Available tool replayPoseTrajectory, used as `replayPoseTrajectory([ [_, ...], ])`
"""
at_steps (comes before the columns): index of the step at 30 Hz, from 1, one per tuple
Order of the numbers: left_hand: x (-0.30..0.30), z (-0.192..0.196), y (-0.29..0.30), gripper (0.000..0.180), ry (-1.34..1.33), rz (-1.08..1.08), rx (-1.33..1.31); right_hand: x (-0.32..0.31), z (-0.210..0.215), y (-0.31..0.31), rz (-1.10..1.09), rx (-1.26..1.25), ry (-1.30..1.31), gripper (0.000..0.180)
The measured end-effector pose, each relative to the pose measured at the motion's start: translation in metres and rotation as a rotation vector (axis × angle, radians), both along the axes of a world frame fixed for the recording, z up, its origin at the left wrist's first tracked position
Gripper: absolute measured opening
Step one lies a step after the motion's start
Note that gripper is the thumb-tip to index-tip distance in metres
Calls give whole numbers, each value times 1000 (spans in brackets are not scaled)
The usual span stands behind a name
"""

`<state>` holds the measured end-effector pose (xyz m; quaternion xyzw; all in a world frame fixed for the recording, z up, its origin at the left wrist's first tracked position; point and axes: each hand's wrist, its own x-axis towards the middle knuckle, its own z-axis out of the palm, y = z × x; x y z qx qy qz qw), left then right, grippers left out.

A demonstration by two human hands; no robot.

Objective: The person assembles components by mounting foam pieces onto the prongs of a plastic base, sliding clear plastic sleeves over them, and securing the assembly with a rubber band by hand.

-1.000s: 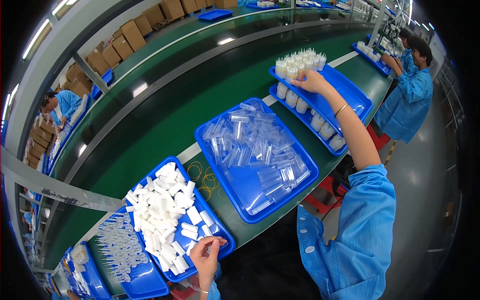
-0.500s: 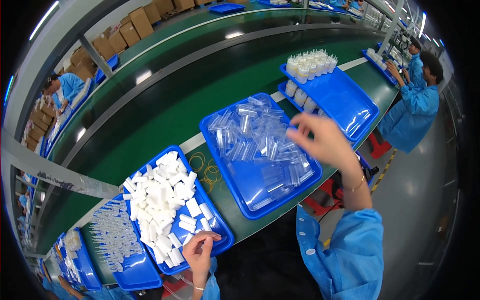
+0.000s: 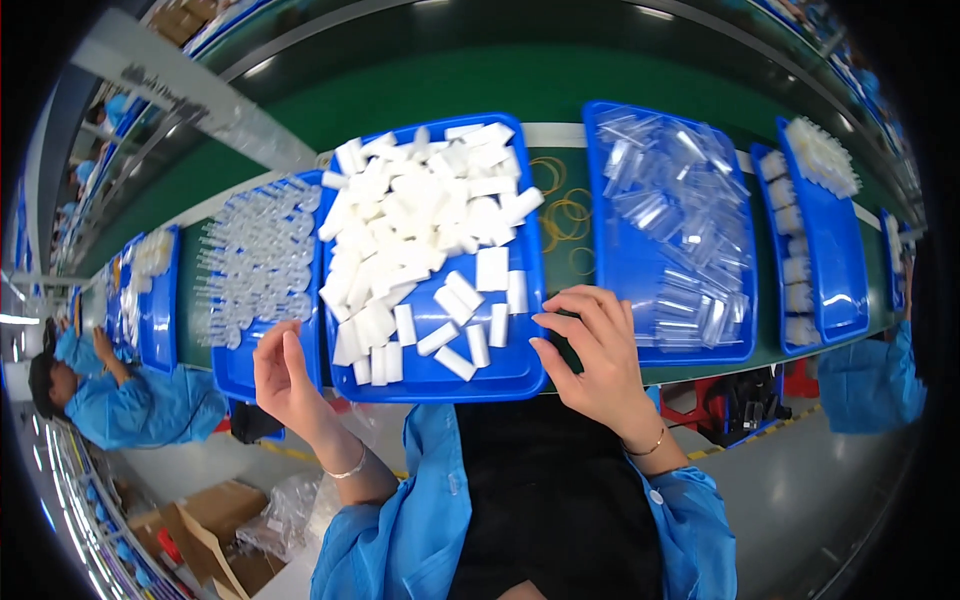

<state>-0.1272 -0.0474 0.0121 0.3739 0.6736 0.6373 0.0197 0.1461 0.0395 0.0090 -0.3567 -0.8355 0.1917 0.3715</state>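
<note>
the white pieces (image 3: 400, 210) lie in the middle blue tray (image 3: 510, 370) on the green counter (image 3: 557, 262). they are short, matt and plain white, some rounded like stubby cylinders, others showing flat, block-like faces with clean-cut ends. most are heaped at all angles over the far and left parts of the tray; several lie singly on the bare blue toward the near right.

the right hand (image 3: 595, 360) is at the tray's near right corner, fingers curved and spread, thumb apart, nothing between them. the left hand (image 3: 290, 385) is just beside the near left corner, thumb and fingers drawn close; whether they pinch anything i cannot tell. clear, slender parts (image 3: 260, 250) fill the left tray (image 3: 235, 368), clear sleeves (image 3: 680, 200) the right tray (image 3: 625, 300).
</note>
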Motion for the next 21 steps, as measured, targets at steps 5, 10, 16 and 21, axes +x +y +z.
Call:
replayPoseTrajectory([
  [5, -49, -5, -20, 17, 121, 177, -156, -22, 2, -8, 142, 1, -105, 24],
  [10, -98, -2, -41, 30, 318, 448, -255, -43, -1, -7, 238, 1, -202, 31],
  [16, -170, -41, -82, 45, 381, 657, -611, -52, -7, -6, 250, -109, -264, 34],
  [21, -199, -58, -75, 51, 805, 674, -858, -59, -10, -7, 225, -109, -266, 36],
])
